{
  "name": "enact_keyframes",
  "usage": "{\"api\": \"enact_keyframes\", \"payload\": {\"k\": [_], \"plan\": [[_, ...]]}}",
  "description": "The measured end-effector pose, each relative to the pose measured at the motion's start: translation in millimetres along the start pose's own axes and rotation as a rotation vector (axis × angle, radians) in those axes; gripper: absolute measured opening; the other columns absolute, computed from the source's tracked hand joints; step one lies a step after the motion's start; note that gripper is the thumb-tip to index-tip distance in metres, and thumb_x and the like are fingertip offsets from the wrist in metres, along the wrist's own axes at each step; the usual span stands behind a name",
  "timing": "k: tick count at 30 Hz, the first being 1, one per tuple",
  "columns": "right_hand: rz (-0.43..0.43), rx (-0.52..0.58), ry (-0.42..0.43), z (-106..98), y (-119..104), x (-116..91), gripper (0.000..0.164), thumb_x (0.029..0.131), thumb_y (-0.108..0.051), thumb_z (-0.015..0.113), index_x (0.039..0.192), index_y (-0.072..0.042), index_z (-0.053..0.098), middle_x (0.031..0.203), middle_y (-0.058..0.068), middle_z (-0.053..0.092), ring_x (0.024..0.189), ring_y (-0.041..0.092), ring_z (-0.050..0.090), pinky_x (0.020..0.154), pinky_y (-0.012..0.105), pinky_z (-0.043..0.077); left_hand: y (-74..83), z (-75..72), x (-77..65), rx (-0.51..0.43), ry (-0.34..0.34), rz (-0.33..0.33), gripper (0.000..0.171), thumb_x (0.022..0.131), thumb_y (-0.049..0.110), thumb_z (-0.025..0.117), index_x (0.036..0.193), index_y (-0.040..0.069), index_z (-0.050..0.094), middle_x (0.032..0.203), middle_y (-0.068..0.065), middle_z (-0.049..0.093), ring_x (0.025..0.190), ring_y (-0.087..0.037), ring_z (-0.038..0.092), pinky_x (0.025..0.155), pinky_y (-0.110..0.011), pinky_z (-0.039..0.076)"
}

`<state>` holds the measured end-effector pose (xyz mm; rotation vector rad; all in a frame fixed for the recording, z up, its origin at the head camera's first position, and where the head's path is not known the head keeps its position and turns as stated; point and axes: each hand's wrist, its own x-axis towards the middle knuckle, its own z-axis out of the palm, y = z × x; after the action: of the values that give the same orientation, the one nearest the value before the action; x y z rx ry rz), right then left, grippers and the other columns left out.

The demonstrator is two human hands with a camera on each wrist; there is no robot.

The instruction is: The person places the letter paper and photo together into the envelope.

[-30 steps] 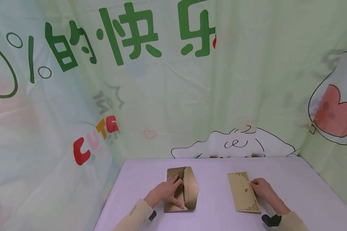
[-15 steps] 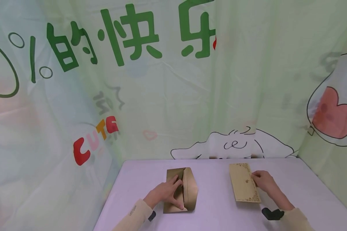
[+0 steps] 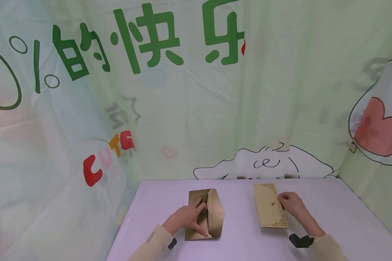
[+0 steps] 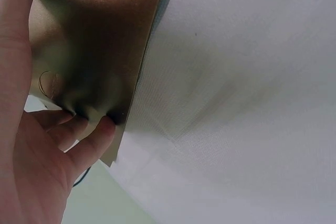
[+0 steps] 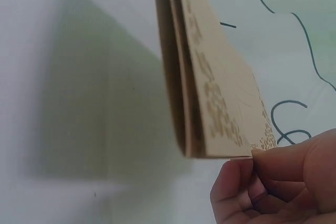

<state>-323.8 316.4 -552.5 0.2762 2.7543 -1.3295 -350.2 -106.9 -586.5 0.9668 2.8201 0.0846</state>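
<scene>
A golden-brown envelope (image 3: pixel 215 214) lies on the left half of the table with its flap folded out to the right and its mouth gaping. My left hand (image 3: pixel 188 216) rests across it, thumb and fingers spread apart against the paper beside the mouth. In the left wrist view, the fingertips (image 4: pixel 105 127) press on the shiny envelope (image 4: pixel 100 40) near its edge. Between thumb and fingers, my right hand (image 3: pixel 293 203) pinches the right edge of a folded tan card (image 3: pixel 268 206). The right wrist view shows this card (image 5: pixel 223 87) raised over the table, its layers slightly parted, with brown floral corner print.
A pale lilac cloth covers the table (image 3: pixel 238 232). Behind it and at both sides hang printed curtains (image 3: pixel 183 119) with green characters and cartoon drawings. Dark wrist straps (image 3: pixel 301 240) show at the sleeves.
My right hand has raised the card off the table and away from me, then shifted it left toward the envelope. The left hand and envelope stay in place.
</scene>
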Motion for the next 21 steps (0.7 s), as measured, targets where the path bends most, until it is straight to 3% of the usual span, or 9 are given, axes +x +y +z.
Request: {"api": "enact_keyframes", "payload": {"k": [21], "plan": [[-0.063,0.043,-0.033,61.5,-33.4,7.5,0.032,0.102,-0.006,0.05,0.121,0.018,0.058,0.1,0.022,0.068,0.082,0.018,0.063,0.071,0.033,0.056,-4.4,3.4,1.4,0.013,0.01,0.006,0.095,0.062,0.084,0.072,0.135,0.035,0.037,0.162,-0.02,0.031,0.108,-0.029,0.068,0.077,-0.035,0.056]]}}
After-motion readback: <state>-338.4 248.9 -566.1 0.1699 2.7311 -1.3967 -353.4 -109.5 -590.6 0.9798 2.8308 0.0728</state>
